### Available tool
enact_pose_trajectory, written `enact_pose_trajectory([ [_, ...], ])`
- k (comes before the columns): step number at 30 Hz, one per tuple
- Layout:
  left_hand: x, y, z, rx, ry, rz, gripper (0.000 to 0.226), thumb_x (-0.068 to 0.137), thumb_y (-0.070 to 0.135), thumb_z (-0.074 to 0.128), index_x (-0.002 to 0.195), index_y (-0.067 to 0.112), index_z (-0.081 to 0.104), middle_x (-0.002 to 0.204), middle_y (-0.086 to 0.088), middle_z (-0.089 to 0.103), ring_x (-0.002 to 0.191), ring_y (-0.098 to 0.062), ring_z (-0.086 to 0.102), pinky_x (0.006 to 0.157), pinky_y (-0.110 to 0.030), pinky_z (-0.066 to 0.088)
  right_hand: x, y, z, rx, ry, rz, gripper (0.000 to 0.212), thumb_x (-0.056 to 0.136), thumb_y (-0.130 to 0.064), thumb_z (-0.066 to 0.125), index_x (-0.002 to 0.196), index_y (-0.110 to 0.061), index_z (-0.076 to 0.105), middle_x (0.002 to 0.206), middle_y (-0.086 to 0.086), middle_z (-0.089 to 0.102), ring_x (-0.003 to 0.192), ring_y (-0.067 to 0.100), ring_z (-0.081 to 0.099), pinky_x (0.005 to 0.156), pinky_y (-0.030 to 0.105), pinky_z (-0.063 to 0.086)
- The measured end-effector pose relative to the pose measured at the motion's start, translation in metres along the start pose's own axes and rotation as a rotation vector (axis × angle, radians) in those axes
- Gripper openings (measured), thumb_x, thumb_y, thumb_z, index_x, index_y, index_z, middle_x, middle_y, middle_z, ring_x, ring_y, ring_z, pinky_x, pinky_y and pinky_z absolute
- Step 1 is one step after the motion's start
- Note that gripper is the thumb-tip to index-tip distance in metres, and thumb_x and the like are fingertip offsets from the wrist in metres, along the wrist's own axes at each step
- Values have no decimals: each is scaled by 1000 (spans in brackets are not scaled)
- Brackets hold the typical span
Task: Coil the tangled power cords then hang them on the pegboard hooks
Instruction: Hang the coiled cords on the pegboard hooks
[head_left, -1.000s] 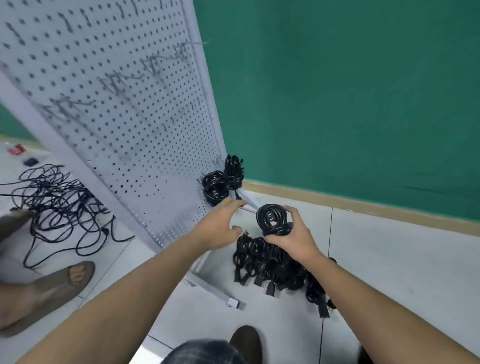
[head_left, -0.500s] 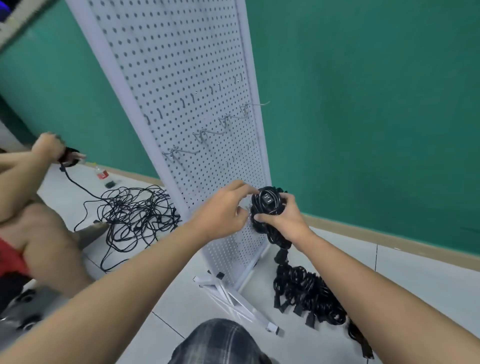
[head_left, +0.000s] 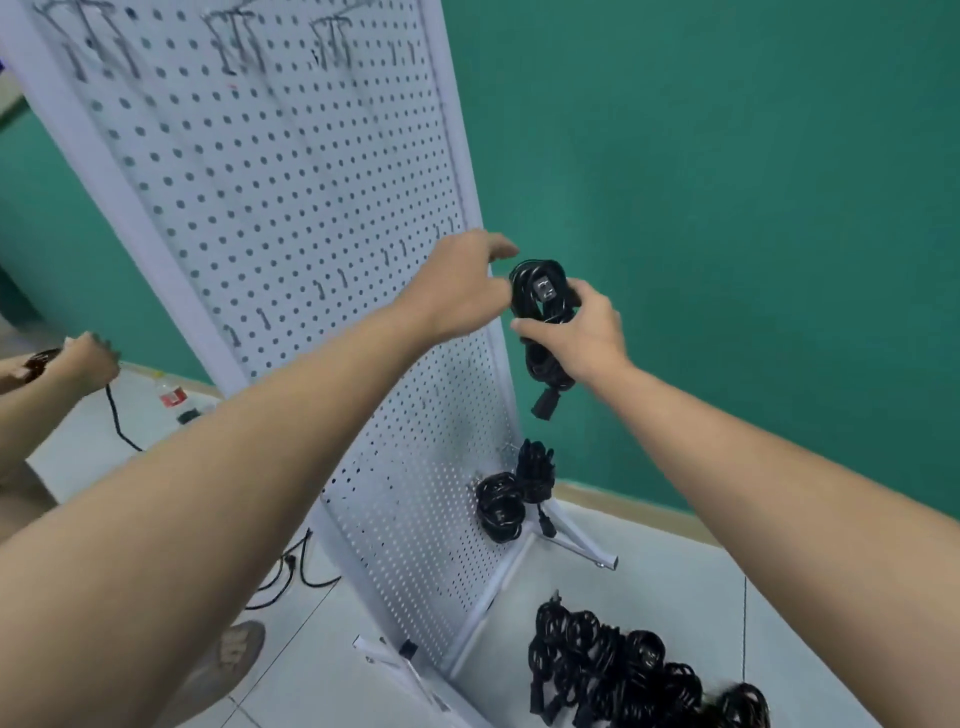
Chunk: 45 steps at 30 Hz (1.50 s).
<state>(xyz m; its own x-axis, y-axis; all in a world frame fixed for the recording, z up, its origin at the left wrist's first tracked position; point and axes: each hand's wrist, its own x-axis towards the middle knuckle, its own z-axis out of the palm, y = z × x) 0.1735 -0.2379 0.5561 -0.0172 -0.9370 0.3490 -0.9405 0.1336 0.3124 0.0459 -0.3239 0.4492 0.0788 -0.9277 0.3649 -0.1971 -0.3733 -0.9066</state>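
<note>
Gripping a coiled cord (head_left: 543, 312) round its waist with the right hand (head_left: 576, 332), up in the air just off the right edge of the pegboard (head_left: 291, 208), plug end (head_left: 545, 408) dangling below. Left hand (head_left: 457, 286) alongside with fingers loosely spread, clasping nothing; touching the loops or only near them, cannot tell. Judged to be heading for one of the bare hooks (head_left: 317, 288) in the middle row, well above the two hung coils (head_left: 511, 493) near the foot. Likely troubles: missing the thin hook tip and threading only one or two loops, leaving the bundle to sag open and unwind; loosening the squeeze too early and dropping it onto the floor pile (head_left: 623, 670); snagging the hanging plug on the frame edge; pushing hard on a light free-standing board and rocking it, possibly shaking off the coils already hung. Worth spreading the loop wide with the left hand first
</note>
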Motion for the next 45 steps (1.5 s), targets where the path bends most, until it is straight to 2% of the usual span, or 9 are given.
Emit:
enact_pose_trajectory([
  [4,32,-20,-8,92,-160,-113,68,92,-6,38,158,7,35,165,-10,34,153,-23,29,124,-34,22,32,-5,1,-43,-55,-1,60,72,-31,92,125,-19,66,102,-10,66,96,12,60,79,18,40],
  [8,58,-38,-2,145,-307,-182,72,92,-6,35,162,11,27,169,-7,26,156,-22,21,126,-35,16,54,-3,9,-59,-71,-33,57,72,-32,92,121,-20,68,97,-11,66,93,12,62,65,12,40],
  [14,76,-62,12,170,-411,-263,72,93,1,38,163,13,23,170,-7,23,157,-22,20,127,-38,17,74,3,23,-40,-105,-43,51,72,-31,91,117,-22,67,93,-13,66,95,14,63,81,23,45],
  [18,78,-73,15,161,-414,-247,62,96,5,39,157,10,38,169,-5,26,155,-19,23,125,-36,17,77,11,27,7,-93,-65,43,73,-29,90,107,-29,63,91,-21,64,93,10,66,85,22,52],
  [21,81,-78,17,136,-377,-225,56,98,5,38,153,7,45,167,-4,29,154,-18,25,123,-33,17,73,17,26,36,-93,-95,51,73,-27,90,116,-30,62,95,-25,62,91,-4,63,78,6,44],
  [24,80,-78,15,113,-349,-214,55,97,4,39,152,5,46,165,-5,35,152,-19,29,122,-30,19,74,20,30,26,-115,-97,51,74,-27,90,117,-30,62,95,-25,62,89,-9,60,74,4,41],
  [33,75,-82,13,8,-317,-192,56,94,5,40,148,10,53,158,-5,46,147,-21,40,118,-32,29,81,13,52,13,-101,-120,57,69,-34,94,120,-20,71,105,-10,72,96,3,64,75,0,41],
  [38,75,-88,11,-74,-324,-194,55,91,-1,39,140,7,62,154,-2,52,143,-22,46,109,-28,31,86,14,60,-42,-148,-42,59,70,-34,94,122,-20,69,102,-10,69,98,12,65,87,23,49],
  [45,67,-89,4,-78,-127,-232,55,92,-1,46,145,7,56,151,-8,55,141,-22,49,117,-33,35,83,23,55,-14,-207,45,88,72,-41,93,146,-19,52,127,-3,63,113,13,60,97,24,43],
])
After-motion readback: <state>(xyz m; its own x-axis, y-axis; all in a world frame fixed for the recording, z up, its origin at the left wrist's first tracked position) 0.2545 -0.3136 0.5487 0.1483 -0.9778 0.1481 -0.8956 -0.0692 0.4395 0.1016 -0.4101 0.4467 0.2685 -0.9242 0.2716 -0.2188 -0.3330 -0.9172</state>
